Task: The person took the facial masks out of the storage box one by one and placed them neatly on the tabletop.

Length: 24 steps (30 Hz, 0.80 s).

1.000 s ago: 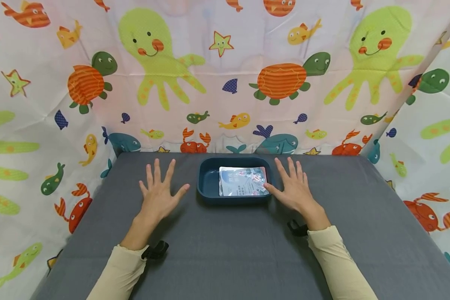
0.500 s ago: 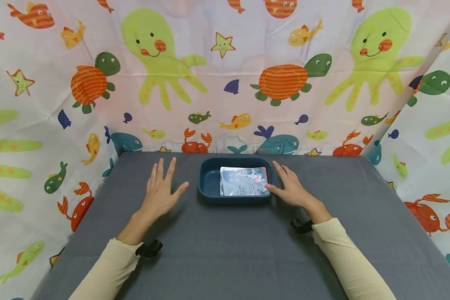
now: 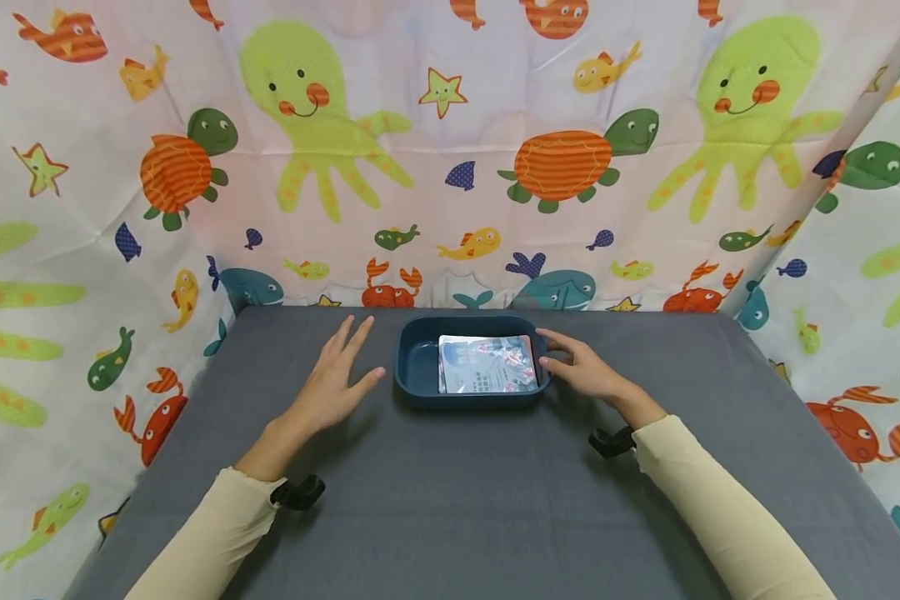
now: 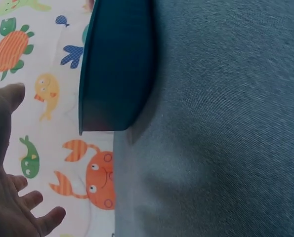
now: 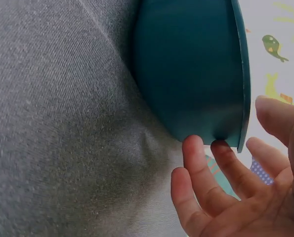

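A dark blue rectangular bin [image 3: 471,400] sits on the grey cloth toward the back of the table. Flat silvery sachets with a pale floral print [image 3: 487,364] lie stacked inside it. My right hand [image 3: 587,371] is at the bin's right end. In the right wrist view, fingertips [image 5: 192,143] meet the outer wall of the bin [image 5: 196,74], while the thumb stands off from the rim. My left hand [image 3: 330,390] hovers left of the bin with spread fingers, holding nothing. The left wrist view has that hand [image 4: 8,197] apart from the bin's end [image 4: 117,74].
A grey cloth [image 3: 450,500] covers the table. Behind it and along both sides hang white curtains [image 3: 420,250] printed with sea animals. Black straps [image 3: 297,493] are worn at both wrists, by the cream sleeves [image 3: 202,533].
My right hand has turned inward and its fingers have come to the bin's right end. The left hand has tilted and edged right toward the bin. Bin and sachets stay put.
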Each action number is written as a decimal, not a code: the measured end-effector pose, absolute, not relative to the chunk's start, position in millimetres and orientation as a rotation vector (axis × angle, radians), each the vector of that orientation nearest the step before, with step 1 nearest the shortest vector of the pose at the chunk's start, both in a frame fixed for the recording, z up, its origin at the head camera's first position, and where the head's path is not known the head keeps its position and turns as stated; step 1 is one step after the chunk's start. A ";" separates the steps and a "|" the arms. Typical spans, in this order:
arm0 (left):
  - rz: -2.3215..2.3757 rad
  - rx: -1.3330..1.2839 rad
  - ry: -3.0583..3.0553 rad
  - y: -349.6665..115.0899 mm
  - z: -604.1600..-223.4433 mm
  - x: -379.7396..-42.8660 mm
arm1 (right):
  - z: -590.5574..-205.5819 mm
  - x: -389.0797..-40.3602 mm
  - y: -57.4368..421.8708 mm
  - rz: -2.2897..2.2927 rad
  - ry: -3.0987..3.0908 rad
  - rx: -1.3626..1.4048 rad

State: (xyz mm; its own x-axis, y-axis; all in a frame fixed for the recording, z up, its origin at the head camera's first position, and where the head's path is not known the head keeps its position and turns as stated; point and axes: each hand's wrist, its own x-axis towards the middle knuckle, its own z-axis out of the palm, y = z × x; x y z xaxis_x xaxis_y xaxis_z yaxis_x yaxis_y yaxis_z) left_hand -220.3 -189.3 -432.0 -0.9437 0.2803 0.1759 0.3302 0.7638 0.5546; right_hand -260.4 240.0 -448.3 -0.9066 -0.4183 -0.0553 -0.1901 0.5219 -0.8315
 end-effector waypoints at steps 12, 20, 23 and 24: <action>-1.576 -0.442 -2.724 -180.9 -433.3 -238.1 | -451.6 -268.3 244.8 -1.387 2.437 -0.439; -1.934 -0.318 -2.655 -157.4 -423.2 -241.9 | -457.9 -267.6 246.3 -1.419 2.438 -0.424; -2.033 -0.285 -2.650 -145.3 -417.6 -240.6 | -460.4 -267.5 246.1 -1.432 2.441 -0.421; -2.050 -0.282 -2.654 -141.3 -416.1 -240.7 | -460.8 -267.5 246.1 -1.437 2.443 -0.420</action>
